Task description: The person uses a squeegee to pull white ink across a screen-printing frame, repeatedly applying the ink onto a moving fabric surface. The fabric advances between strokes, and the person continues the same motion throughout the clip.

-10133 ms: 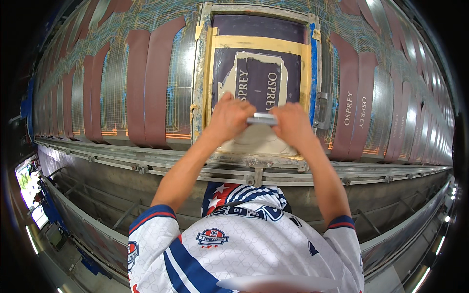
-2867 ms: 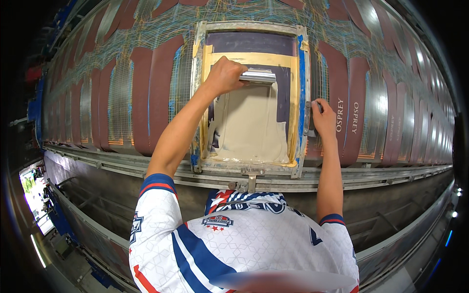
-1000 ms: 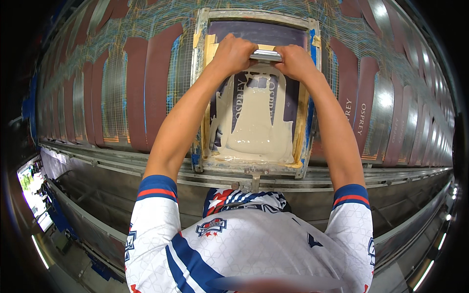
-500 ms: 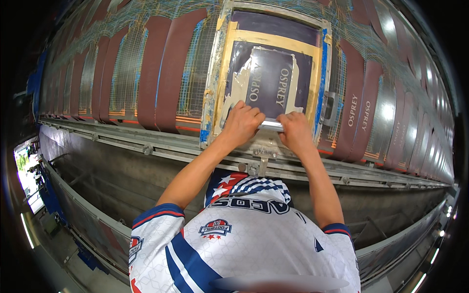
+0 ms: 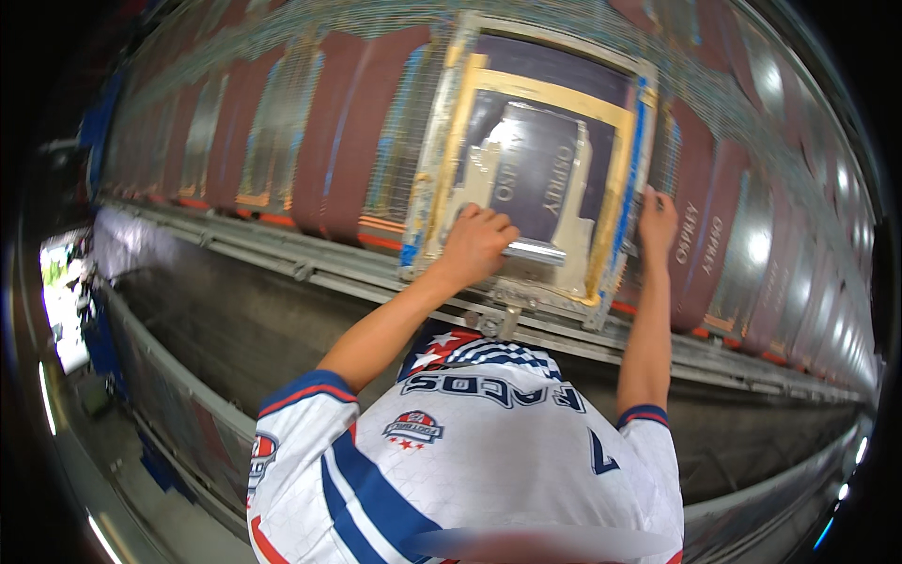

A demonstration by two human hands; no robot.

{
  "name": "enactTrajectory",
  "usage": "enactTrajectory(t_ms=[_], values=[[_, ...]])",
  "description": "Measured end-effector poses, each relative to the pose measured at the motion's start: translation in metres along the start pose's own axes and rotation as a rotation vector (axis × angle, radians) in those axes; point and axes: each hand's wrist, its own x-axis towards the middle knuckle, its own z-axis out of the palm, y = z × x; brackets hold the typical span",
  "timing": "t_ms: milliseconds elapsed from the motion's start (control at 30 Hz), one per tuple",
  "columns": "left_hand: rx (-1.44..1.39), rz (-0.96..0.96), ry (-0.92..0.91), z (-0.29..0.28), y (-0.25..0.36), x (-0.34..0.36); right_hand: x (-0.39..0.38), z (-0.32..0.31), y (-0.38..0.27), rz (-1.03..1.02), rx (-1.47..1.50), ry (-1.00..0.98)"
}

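My left hand (image 5: 477,246) grips the silver squeegee (image 5: 543,251) at the near end of a screen printing frame (image 5: 443,141). Its dark mesh carries pale lettering, cream ink (image 5: 577,246) around the sides and bottom, and yellow tape along the borders, with blue tape on the right. My right hand (image 5: 658,221) is at the metal fitting on the frame's right side, its fingers curled round it. Maroon cut panels (image 5: 338,141) lie to both sides of the frame on the long table, some printed with pale lettering.
A metal rail (image 5: 254,246) with a clamp bracket (image 5: 510,320) runs along the table's near edge. Beyond my body is a grey walkway beside a second table rail (image 5: 169,376). A bright opening (image 5: 61,301) shows at far left.
The squeegee came from the screen's far end to its near end, uncovering the lettering. My right hand has left the squeegee for the frame's right side. The view has rotated slightly.
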Motion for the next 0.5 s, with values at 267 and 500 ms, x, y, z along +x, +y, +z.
enactTrajectory(t_ms=[267,500], values=[[-0.056,-0.007,0.053,-0.037,-0.014,-0.014,-0.009,-0.034,-0.074,0.010,0.183,0.009],[-0.001,-0.008,0.056,-0.106,-0.172,-0.090,-0.086,0.135,-0.171,-0.099,0.385,0.080]])
